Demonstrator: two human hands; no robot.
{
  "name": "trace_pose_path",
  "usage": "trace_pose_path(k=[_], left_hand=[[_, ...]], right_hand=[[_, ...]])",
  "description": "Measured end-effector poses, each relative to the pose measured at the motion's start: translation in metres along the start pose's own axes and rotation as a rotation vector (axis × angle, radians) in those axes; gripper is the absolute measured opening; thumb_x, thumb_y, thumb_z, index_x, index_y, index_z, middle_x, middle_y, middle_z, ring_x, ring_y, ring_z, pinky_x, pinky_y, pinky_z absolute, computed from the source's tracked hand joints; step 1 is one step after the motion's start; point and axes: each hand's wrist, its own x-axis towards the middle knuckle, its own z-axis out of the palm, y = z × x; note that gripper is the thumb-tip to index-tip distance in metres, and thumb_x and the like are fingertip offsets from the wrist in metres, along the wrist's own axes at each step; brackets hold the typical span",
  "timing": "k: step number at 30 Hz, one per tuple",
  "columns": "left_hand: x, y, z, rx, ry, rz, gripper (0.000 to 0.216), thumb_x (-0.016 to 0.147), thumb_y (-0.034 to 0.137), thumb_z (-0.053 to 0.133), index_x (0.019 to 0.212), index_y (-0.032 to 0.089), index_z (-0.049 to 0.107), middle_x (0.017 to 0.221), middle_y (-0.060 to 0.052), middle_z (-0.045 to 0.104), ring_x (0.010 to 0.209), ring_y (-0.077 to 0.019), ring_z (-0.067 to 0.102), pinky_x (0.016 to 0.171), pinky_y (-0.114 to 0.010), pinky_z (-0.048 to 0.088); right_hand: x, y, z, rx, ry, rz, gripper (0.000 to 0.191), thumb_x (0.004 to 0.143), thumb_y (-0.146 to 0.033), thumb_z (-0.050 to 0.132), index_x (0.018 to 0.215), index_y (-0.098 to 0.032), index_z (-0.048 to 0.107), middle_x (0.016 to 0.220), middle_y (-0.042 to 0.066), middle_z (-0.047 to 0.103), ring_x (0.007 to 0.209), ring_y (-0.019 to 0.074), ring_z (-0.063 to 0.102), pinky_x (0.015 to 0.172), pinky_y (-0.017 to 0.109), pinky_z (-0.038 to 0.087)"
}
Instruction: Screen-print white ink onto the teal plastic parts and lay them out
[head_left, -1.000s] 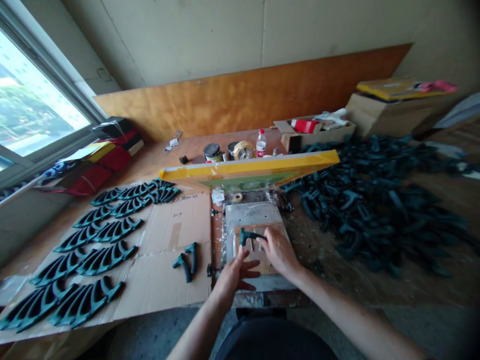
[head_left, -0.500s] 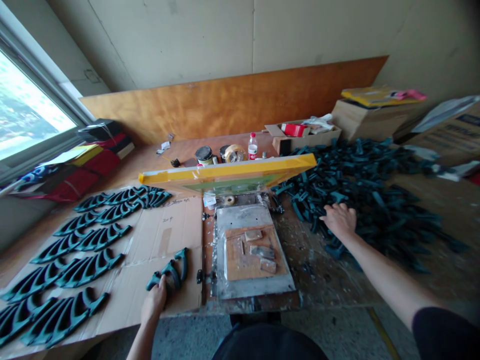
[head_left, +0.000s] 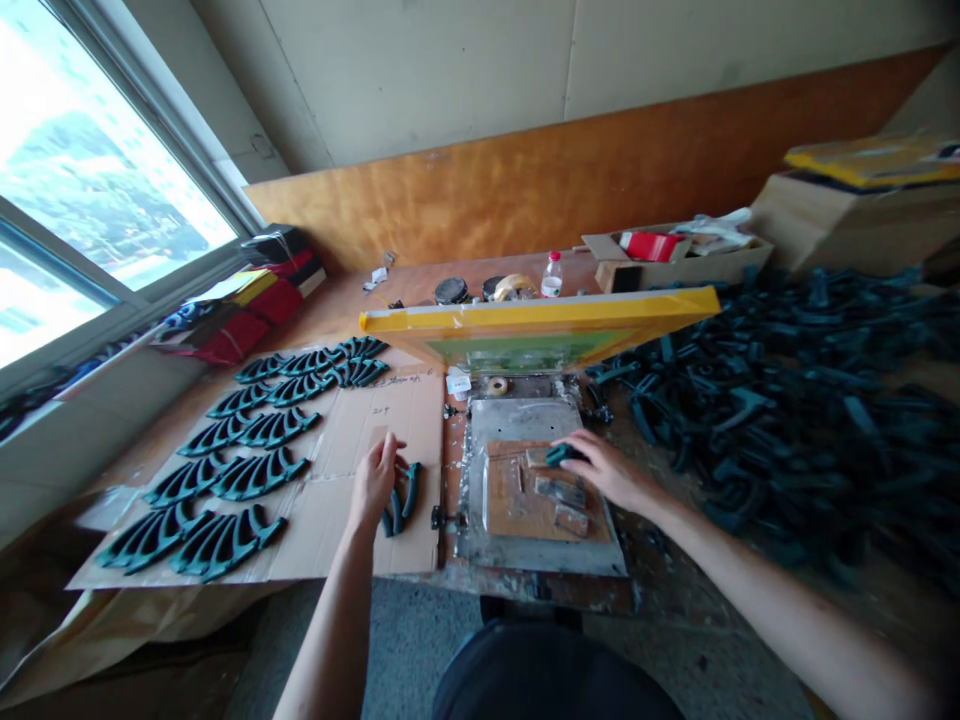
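My right hand [head_left: 604, 468] is over the wooden board of the work plate, its fingers closed on a dark green curved plastic piece [head_left: 558, 455]. My left hand [head_left: 375, 480] hovers at the cardboard sheet [head_left: 341, 520], fingers partly apart with nothing visible in them. Right beside it lie a couple of loose curved plastic pieces [head_left: 411, 490], partly hidden by the hand. On the wooden board [head_left: 502, 515] rest several small worn blocks [head_left: 561, 491]. The metal base plate [head_left: 487, 415] lies under the board.
Nested rows of green pieces [head_left: 259, 470] cover the cardboard's left part. A yellow-taped screen frame [head_left: 540, 310] is raised behind the plate. To the right spreads a heap of green pieces [head_left: 750, 400]. Behind stand a bottle [head_left: 552, 277], tins [head_left: 451, 291] and an open carton [head_left: 682, 265].
My right hand has come left from the heap to the board, carrying a green piece. My left hand has let go of the piece on the cardboard and risen. The view has turned left.
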Motion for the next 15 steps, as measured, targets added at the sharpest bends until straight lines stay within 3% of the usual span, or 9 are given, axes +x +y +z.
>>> trace_pose_path(k=[3,5,8,12,15], left_hand=[[-0.001,0.074,0.032,-0.271,-0.05,0.132,0.062,0.078,0.071,0.051,0.098,0.013,0.063,0.056,0.001,0.059,0.046,-0.0092,0.051,0.046,-0.019,0.041],[-0.001,0.115,0.045,-0.416,-0.056,0.228,0.06,0.08,0.068,0.051,0.105,0.015,0.061,0.056,0.003,0.059,0.044,-0.008,0.05,0.044,-0.018,0.039],[0.003,0.151,0.056,-0.534,-0.091,0.316,0.053,0.082,0.068,0.049,0.094,0.018,0.058,0.055,0.004,0.058,0.041,-0.0072,0.047,0.041,-0.017,0.036],[-0.002,0.157,0.054,-0.515,-0.087,0.337,0.051,0.084,0.067,0.045,0.077,0.017,0.055,0.052,0.003,0.057,0.041,-0.0078,0.047,0.041,-0.018,0.036],[-0.022,0.133,0.04,-0.444,-0.087,0.279,0.055,0.087,0.064,0.043,0.091,0.014,0.065,0.062,-0.001,0.064,0.048,-0.0092,0.052,0.047,-0.02,0.041]], right_hand=[[0.021,-0.025,0.04,-0.05,-0.242,-0.045,0.031,0.084,-0.028,0.057,0.113,-0.02,0.067,0.097,0.007,0.065,0.094,0.0215,0.06,0.085,0.033,0.045],[0.029,-0.028,0.054,-0.138,-0.228,-0.04,0.025,0.083,-0.024,0.058,0.104,-0.021,0.071,0.09,0.006,0.064,0.088,0.02,0.059,0.081,0.031,0.044],[0.029,-0.026,0.062,-0.249,-0.097,-0.068,0.021,0.088,-0.023,0.053,0.095,-0.023,0.073,0.09,0.005,0.061,0.088,0.0188,0.056,0.08,0.03,0.043],[0.011,-0.019,0.065,-0.508,-0.005,-0.183,0.028,0.09,-0.021,0.05,0.108,-0.029,0.071,0.09,0.006,0.062,0.093,0.0216,0.054,0.079,0.032,0.042],[-0.004,-0.001,0.05,-0.532,0.085,-0.197,0.031,0.089,-0.022,0.052,0.114,-0.032,0.068,0.095,0.006,0.064,0.095,0.0228,0.056,0.083,0.036,0.044]])
